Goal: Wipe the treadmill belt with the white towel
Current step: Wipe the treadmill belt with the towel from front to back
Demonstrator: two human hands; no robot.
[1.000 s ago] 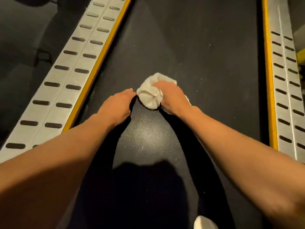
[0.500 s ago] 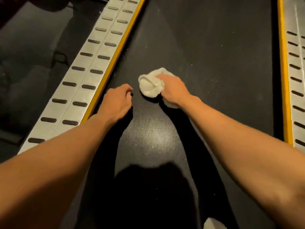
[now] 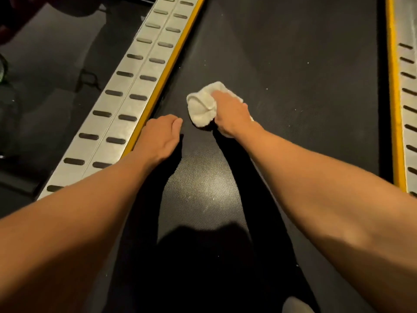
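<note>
The white towel [image 3: 202,107] lies bunched on the black treadmill belt [image 3: 293,75], a little left of its middle. My right hand [image 3: 230,114] grips the towel from the right and holds it down on the belt. My left hand [image 3: 159,137] rests on the belt just left of the towel, close to the yellow edge strip, apart from the cloth. Its fingers are bent under and hidden from view, with nothing visible in them.
A silver slotted side rail [image 3: 126,102] with a yellow strip [image 3: 162,80] borders the belt on the left. A matching rail [image 3: 408,105] runs along the right. Dark floor [image 3: 45,75] lies beyond the left rail. A pale rounded thing [image 3: 295,306] shows at the bottom edge.
My left hand has come off the towel and now rests beside it near the left rail. My right hand has pushed the towel forward along the belt.
</note>
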